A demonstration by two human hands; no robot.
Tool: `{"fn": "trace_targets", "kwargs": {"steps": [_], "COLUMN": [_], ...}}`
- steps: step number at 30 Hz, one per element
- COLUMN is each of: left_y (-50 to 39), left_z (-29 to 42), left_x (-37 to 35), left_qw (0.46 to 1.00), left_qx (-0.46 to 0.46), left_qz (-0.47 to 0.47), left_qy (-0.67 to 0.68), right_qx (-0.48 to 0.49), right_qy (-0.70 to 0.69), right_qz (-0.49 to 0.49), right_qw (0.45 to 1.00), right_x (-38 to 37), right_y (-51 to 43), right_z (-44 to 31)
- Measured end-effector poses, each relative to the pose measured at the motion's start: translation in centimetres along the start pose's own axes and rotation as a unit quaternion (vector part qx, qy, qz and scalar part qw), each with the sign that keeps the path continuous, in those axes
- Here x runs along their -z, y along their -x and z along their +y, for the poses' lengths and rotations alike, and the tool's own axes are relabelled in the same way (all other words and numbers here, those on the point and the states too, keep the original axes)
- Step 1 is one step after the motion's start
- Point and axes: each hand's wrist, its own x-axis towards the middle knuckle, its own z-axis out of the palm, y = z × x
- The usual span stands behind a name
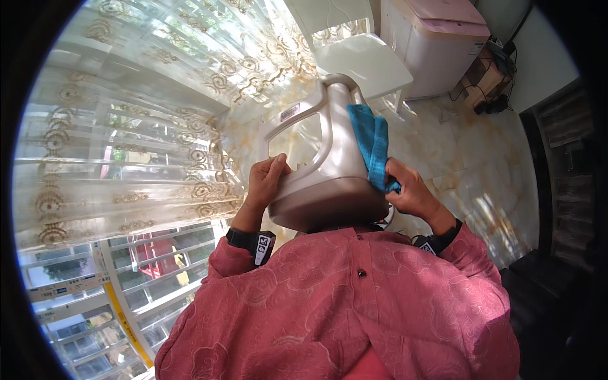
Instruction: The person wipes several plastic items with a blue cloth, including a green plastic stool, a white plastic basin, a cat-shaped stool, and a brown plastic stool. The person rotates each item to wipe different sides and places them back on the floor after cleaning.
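A light grey plastic stool (339, 156), or a similar moulded piece, is held tilted close in front of my chest. My left hand (267, 179) grips its edge beside the large side opening, thumb on top. On the other side, my right hand (412, 187) is closed on the lower end of a blue cloth (371, 142), which lies against the piece's side. The cloth's upper part is folded and reaches up toward the rounded top bar. Part of the piece's underside is hidden from view.
Sheer patterned curtains (128, 156) and a barred window (156, 270) are at the left. A white chair (363, 64) stands ahead, beside a pink-topped washing machine (432, 42). Cables (506, 71) lie over a box at the right. The floor (475, 147) is marble-patterned.
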Motion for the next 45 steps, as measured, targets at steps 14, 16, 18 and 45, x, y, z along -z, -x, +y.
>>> {"fn": "trace_targets", "kwargs": {"steps": [14,16,18,45], "left_y": [1.4,2.3,3.0,-6.0], "left_z": [-1.1,-1.4,-1.8,-0.7], "left_x": [0.9,2.4,3.4,8.8], "left_qw": [0.997,0.992,0.995,0.948], "left_qx": [-0.008,0.022,0.025,0.239], "left_qz": [0.055,0.084,0.063,-0.170], "left_qy": [0.062,0.088,0.070,0.125], "right_qx": [0.040,0.045,-0.067,0.177], "right_qy": [-0.166,-0.180,-0.168,0.014], "right_qz": [0.002,-0.034,-0.110,-0.210], "right_qw": [0.985,0.982,0.977,0.962], "right_x": [-0.5,-1.3,-1.8,-1.2], "right_y": [-3.4,-1.7,-0.5,-3.0], "right_z": [-0.4,0.4,1.0,-5.5]}}
